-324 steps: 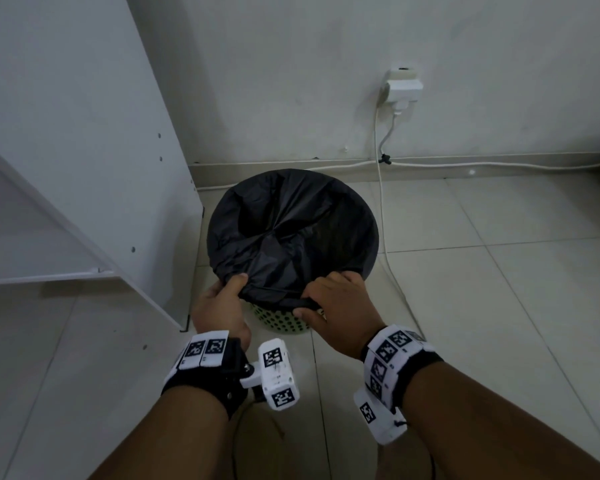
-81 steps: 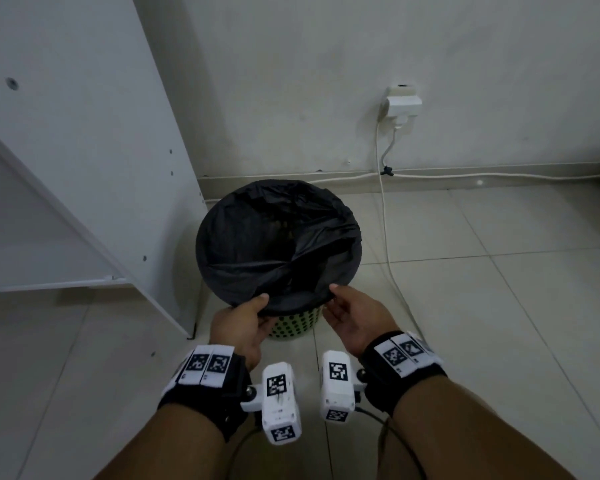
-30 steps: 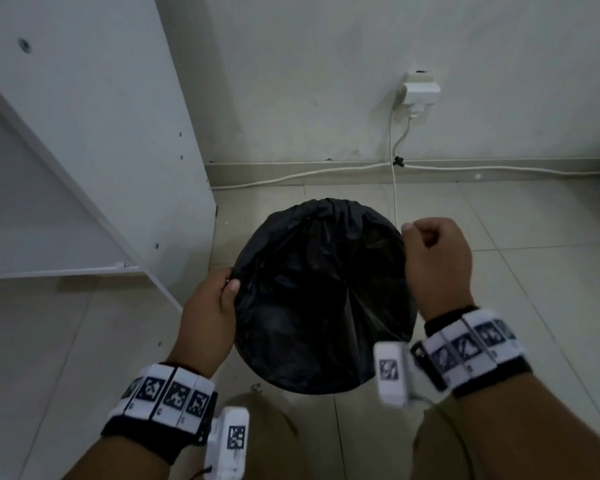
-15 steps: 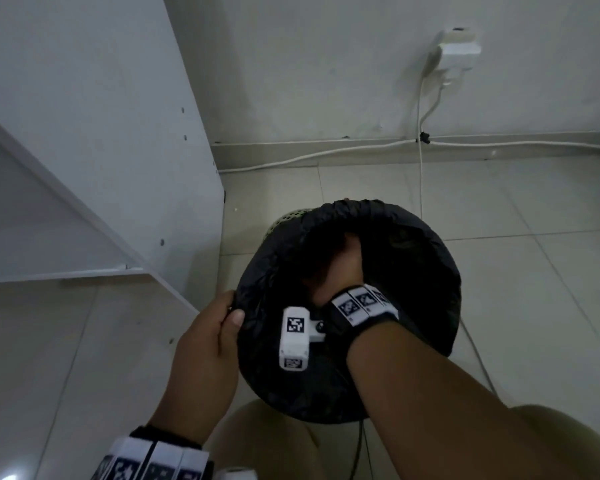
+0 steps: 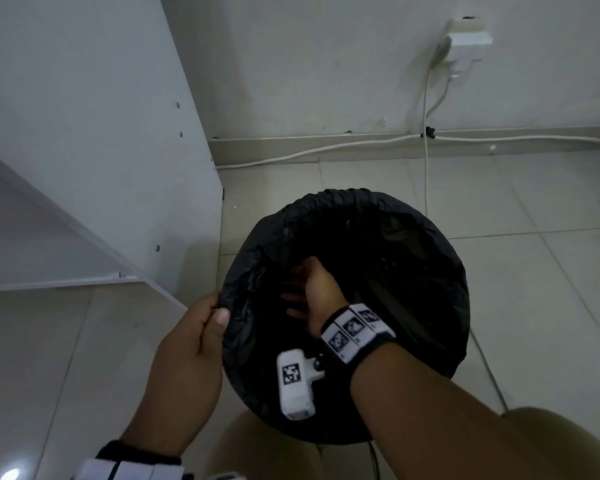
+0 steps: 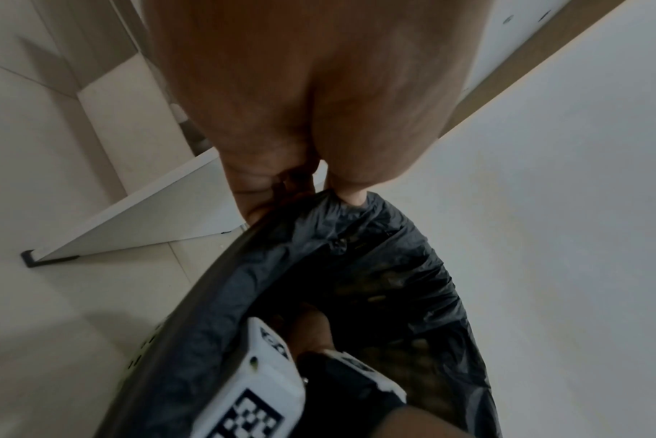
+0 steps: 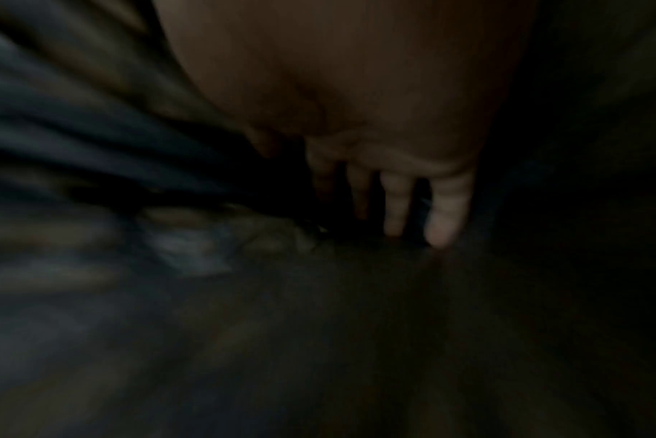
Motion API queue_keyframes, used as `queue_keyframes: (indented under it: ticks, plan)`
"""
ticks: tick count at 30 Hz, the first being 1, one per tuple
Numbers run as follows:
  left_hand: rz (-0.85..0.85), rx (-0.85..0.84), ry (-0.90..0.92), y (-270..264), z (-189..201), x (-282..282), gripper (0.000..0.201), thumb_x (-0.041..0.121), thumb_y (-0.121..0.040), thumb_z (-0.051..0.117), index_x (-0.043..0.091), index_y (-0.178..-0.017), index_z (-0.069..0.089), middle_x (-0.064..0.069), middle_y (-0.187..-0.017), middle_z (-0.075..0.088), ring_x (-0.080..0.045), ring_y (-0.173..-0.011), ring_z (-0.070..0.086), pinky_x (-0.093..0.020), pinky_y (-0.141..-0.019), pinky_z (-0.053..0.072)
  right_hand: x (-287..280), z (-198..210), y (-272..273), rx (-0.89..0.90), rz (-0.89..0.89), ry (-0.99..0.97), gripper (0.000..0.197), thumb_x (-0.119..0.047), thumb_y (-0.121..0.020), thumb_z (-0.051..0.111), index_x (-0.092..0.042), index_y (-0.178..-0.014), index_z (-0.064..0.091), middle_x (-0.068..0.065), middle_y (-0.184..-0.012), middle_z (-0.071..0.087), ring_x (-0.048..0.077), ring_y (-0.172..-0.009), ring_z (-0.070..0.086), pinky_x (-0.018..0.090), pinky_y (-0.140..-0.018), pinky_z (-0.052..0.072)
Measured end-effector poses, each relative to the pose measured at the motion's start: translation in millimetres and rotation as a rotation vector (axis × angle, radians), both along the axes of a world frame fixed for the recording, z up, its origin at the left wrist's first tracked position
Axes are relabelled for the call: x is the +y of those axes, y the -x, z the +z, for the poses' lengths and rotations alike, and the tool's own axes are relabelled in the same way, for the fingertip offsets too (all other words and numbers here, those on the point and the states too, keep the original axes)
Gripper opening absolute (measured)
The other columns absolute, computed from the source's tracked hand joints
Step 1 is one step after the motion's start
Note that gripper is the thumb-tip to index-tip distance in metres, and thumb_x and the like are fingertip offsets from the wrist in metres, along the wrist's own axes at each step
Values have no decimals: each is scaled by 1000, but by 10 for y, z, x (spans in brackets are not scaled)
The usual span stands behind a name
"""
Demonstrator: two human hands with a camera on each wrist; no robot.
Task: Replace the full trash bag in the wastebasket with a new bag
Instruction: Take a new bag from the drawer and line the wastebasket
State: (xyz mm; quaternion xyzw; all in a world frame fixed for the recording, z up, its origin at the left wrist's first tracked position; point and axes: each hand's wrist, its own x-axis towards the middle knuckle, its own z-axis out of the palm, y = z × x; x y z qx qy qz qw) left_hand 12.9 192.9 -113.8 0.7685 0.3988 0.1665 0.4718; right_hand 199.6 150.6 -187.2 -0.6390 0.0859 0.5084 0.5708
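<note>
Right hand [image 5: 314, 289] newly inside bin bag [image 5: 433, 282], left hand [image 5: 187, 351] at rim

Hands: 2, namely left hand [image 5: 191, 344] and right hand [image 5: 314, 289].
Bin bag [image 5: 430, 271]: 1, black.
Basket [image 6: 140, 352]: 1, green, perforated wall.
Marker bands [image 5: 355, 332]: 2, one on each wrist.
Wrist camera [image 5: 295, 386]: 1 seen whole.
Wall adapter [image 5: 468, 32]: 1, white.
Cabinet [image 5: 84, 133]: 1, white.
White cables [image 5: 425, 174]: number cannot be told, since the runs meet at a tie.
</note>
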Motion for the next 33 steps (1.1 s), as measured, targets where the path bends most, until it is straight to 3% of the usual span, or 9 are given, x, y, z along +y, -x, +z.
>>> queue_keyframes:
  ticks: [4, 8, 12, 16, 19, 24, 28, 31, 33]
  plan:
    - [36, 12, 19, 34, 19, -50, 31, 49, -95, 37, 50, -112, 62, 36, -98, 67, 3, -89, 67, -25, -76, 49, 205, -82, -15, 140, -10, -6, 61, -60, -91, 38, -24, -138, 53, 1, -138, 58, 21, -99, 59, 36, -81, 40]
    - [82, 33, 21, 62, -11, -53, 27, 45, -98, 39, 50, -109, 63, 37, -97, 66, -2, -89, 68, -22, -75, 47, 210, 61, -45, 266, 28, -83, 64, -61, -93, 41, -22, -144, 46, 4, -145, 49, 19, -86, 52, 38, -84, 36]
    - [115, 31, -15, 31, -16, -62, 25, 40, -101, 41, 44, -110, 64, 34, -95, 66, 0, -87, 66, -24, -73, 47, 113, 124, -32, -58, 166, 91, 54, -62, -89, 48, -23, -124, 60, 5, -120, 64, 26, -102, 60, 40, -82, 48]
    - [114, 14, 1, -41, 31, -76, 21, 40, -102, 42, 46, -104, 61, 29, -93, 68, 3, -89, 64, -19, -72, 46, -285, 349, -69, -520, 109, 138, 36, -45, -82, 61, -10, -75, 66, 4, -73, 70, 28, -82, 68, 44, -85, 55]
    - [81, 6, -4, -79, 84, -95, 21, 38, -102, 41, 52, -100, 57, 41, -90, 63, 19, -90, 57, -3, -68, 40, -574, 398, -172, -681, 59, 267, 31, -39, -86, 64, -8, -86, 66, 3, -81, 69, 21, -80, 65, 30, -74, 49]
    - [49, -23, -41, -55, 81, -233, 22, 35, -102, 43, 51, -102, 58, 35, -94, 64, 19, -92, 56, -4, -71, 40, -579, -160, -327, -585, 302, 559, 41, -27, -91, 62, -2, -124, 60, 15, -121, 65, 30, -114, 60, 33, -94, 47]
    - [22, -33, -75, -63, 48, -330, 21, 30, -102, 45, 42, -109, 61, 30, -98, 64, 21, -93, 55, 1, -70, 39, -530, -503, -355, -375, 411, 516, 55, -37, -94, 60, -3, -137, 52, 16, -139, 56, 31, -127, 53, 31, -102, 42]
    - [31, -13, -62, -72, 49, -308, 22, 34, -102, 43, 41, -113, 60, 32, -98, 61, 24, -92, 53, -4, -72, 40, -554, -503, -348, -376, 317, 400, 56, -43, -87, 69, -8, -129, 60, 10, -130, 63, 23, -109, 61, 24, -88, 44]
    - [35, -12, -51, -76, 55, -273, 23, 35, -102, 42, 40, -116, 61, 31, -98, 61, 26, -91, 52, -3, -72, 38, -591, -455, -413, -343, 157, 357, 37, -35, -77, 80, -7, -101, 75, 15, -103, 73, 16, -82, 65, 20, -70, 48]
